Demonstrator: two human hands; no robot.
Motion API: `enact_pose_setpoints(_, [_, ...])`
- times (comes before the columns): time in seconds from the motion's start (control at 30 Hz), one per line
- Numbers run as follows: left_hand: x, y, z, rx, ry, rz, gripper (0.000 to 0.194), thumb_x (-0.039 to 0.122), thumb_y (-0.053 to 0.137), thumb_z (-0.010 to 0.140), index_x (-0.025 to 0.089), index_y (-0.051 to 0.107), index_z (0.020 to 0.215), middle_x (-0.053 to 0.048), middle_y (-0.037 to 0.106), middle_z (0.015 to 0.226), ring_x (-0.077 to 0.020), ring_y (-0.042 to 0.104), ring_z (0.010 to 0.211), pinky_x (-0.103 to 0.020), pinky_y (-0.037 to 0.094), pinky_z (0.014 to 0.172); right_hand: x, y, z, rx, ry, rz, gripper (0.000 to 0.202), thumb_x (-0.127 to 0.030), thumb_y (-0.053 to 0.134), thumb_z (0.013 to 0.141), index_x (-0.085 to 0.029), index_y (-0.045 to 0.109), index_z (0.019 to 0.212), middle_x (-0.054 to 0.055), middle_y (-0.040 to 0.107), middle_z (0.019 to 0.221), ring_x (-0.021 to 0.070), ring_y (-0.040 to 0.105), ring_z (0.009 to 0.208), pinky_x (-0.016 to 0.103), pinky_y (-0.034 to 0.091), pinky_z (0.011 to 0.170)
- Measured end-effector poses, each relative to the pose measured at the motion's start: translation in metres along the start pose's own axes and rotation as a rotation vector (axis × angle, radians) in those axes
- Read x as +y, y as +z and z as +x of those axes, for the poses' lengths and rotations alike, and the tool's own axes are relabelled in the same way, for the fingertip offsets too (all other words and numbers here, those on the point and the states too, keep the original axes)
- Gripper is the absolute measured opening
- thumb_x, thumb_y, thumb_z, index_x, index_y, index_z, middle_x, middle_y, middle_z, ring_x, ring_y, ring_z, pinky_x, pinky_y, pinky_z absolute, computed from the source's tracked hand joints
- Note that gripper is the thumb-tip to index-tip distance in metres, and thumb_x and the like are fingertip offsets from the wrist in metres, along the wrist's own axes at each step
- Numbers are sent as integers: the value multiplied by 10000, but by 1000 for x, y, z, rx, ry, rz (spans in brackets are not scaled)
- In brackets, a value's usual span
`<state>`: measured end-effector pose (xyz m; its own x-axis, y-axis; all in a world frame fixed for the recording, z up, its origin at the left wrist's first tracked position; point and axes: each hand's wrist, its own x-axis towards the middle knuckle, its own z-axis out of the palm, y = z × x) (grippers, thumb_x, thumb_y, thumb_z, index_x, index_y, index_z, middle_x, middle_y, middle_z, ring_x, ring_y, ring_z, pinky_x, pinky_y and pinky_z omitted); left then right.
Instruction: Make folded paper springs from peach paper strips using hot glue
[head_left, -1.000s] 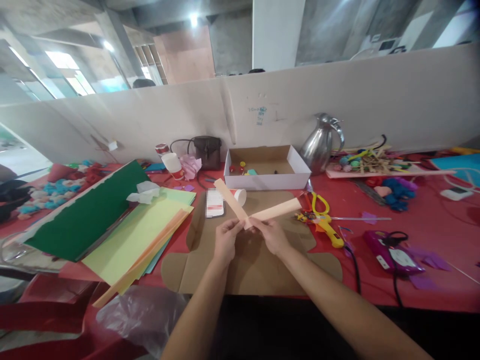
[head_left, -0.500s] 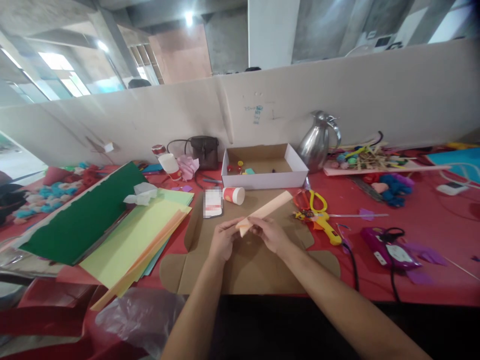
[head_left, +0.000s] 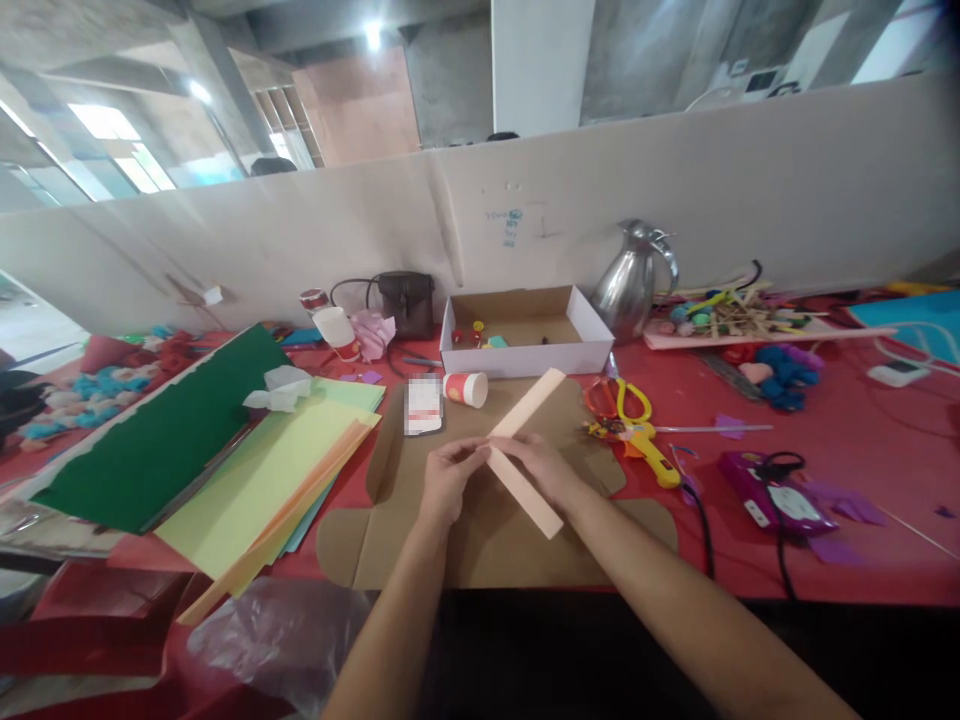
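In the head view, blue handwriting (head_left: 512, 228) on the pale partition (head_left: 337, 225) is too blurred to read, as is the print on the red-and-white cup (head_left: 465, 390). Left hand (head_left: 448, 480) and right hand (head_left: 547, 468) meet, pinching a folded paper strip (head_left: 527, 494) above the flattened cardboard (head_left: 412, 550); half a second ago its lower arm, now slanting towards the right wrist, was not spread out
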<state>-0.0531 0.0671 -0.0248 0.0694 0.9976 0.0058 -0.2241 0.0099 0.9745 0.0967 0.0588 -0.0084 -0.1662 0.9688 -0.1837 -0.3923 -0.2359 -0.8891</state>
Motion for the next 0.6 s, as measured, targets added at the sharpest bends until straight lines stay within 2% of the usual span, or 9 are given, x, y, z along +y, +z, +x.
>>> enact_pose_setpoints(0.1, [2,-1,0,25,23,-22,216,231,807,615,160,741,808,-54,721,771,-156,633,705,-266,469,718,2,-4,3,-26,-24,-71,327,-335,818,563,-155,725,819,54,722,784,200,634,717,307,473,672])
enact_pose_setpoints(0.2, [5,-2,0,-43,37,-11,276,216,800,629,182,720,891,-25,694,759,-139,619,710,-240,452,702,1,-6,1,0,-73,-159,309,-306,823,553,-154,714,799,57,724,815,218,641,778,329,481,725])
enact_pose_setpoints(0.3, [4,-3,1,-90,17,111,276,250,782,659,160,735,915,-43,698,773,-152,612,728,-238,440,696,-2,-8,0,-11,-120,-237,304,-282,816,565,-161,696,815,45,718,803,206,641,753,318,483,703])
enact_pose_setpoints(0.37, [2,-3,2,-46,-7,120,238,272,786,650,138,747,843,-50,700,753,-151,600,698,-238,432,669,-5,-11,1,-53,-114,-216,341,-291,801,591,-179,676,887,29,710,776,193,642,716,305,483,664])
enact_pose_setpoints(0.47, [0,0,4,81,-44,-90,226,308,800,626,148,721,765,-15,674,698,-114,568,621,-223,416,612,-7,-15,6,-95,-63,-52,399,-354,748,660,-215,630,1015,20,708,773,183,652,689,301,488,631])
enact_pose_setpoints(0.6, [-2,11,7,242,-35,-321,273,317,826,583,165,660,738,29,640,676,-74,553,577,-198,409,577,4,-8,10,-162,-158,-57,538,-259,811,582,-249,625,1087,15,714,900,177,651,775,301,498,695])
